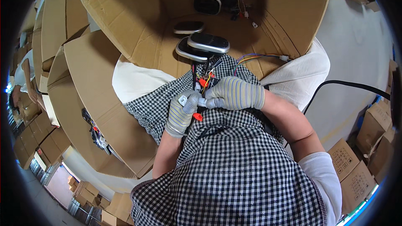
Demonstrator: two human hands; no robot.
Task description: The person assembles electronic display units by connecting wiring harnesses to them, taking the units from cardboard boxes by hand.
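Note:
Both my hands wear striped, grey-palmed gloves and meet over my lap, on a black-and-white checked apron [234, 155]. My left hand [181, 115] is closed round a white plug connector [183, 100], whose end shows between thumb and fingers. From the other side my right hand [236, 93] pinches a pale connector [202, 102] close to the left fingertips; whether the two parts are joined I cannot tell. Wires with an orange-red piece [203, 82] run up from the hands. Another orange-red piece [197, 117] hangs below them. Just beyond lie oval black units with silver rims [208, 43].
A large cardboard box [125, 21] opens toward me, with more black units [207, 4] and loose wires inside. At left, another box [104, 100] holds wired parts [97, 134]. A black cable [335, 82] arcs at right. A co-worker's arm [28, 75] shows far left.

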